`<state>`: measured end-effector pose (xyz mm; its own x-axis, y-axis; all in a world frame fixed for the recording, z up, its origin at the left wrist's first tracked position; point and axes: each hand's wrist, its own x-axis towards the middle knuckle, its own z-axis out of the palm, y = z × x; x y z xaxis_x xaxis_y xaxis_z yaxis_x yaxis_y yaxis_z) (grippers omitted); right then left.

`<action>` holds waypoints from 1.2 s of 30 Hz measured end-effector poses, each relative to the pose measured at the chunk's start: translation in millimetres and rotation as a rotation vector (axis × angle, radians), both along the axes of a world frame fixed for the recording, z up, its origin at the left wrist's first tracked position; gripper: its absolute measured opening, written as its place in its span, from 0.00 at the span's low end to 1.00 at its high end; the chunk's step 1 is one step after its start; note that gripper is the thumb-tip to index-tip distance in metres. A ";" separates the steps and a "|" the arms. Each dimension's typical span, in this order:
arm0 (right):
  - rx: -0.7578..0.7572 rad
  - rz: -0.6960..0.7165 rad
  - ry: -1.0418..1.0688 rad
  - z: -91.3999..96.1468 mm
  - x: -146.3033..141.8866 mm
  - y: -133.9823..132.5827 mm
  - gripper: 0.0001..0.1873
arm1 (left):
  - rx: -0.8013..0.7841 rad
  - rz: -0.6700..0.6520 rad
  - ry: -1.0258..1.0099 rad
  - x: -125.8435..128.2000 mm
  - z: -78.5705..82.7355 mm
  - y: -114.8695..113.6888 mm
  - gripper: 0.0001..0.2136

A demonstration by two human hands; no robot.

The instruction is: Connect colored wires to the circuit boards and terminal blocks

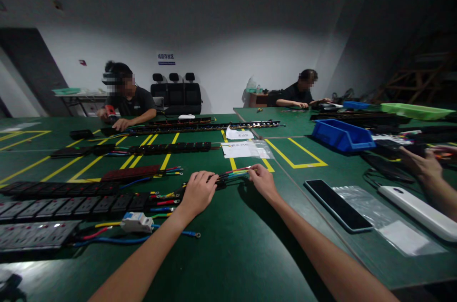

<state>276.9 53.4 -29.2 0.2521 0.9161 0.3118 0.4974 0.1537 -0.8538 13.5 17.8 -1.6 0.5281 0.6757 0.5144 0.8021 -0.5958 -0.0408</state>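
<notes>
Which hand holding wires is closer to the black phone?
Right. The right hand lies just left of the phone; the left hand is farther left. Both grip the wires.

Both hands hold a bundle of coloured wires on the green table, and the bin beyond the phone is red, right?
No: the head view shows the bin beyond the phone is blue, not red. The left hand and right hand do hold the bundle of coloured wires on the green table.
</notes>
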 end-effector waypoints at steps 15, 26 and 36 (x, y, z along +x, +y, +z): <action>0.136 0.151 0.043 6.0 -14.9 -7.0 0.06 | -0.082 0.016 -0.099 -0.5 0.2 0.5 0.26; 0.152 0.120 -0.080 8.4 -18.9 -13.3 0.06 | -0.080 -0.043 -0.056 -2.8 0.1 1.0 0.29; 0.168 0.136 -0.065 7.4 -17.6 -13.3 0.06 | -0.086 -0.002 -0.038 -4.6 -4.8 4.4 0.31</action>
<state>259.3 40.1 -21.9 0.1037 0.8742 0.4744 0.5155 0.3606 -0.7773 8.9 22.1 -6.4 0.5103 0.7171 0.4747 0.8010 -0.5972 0.0411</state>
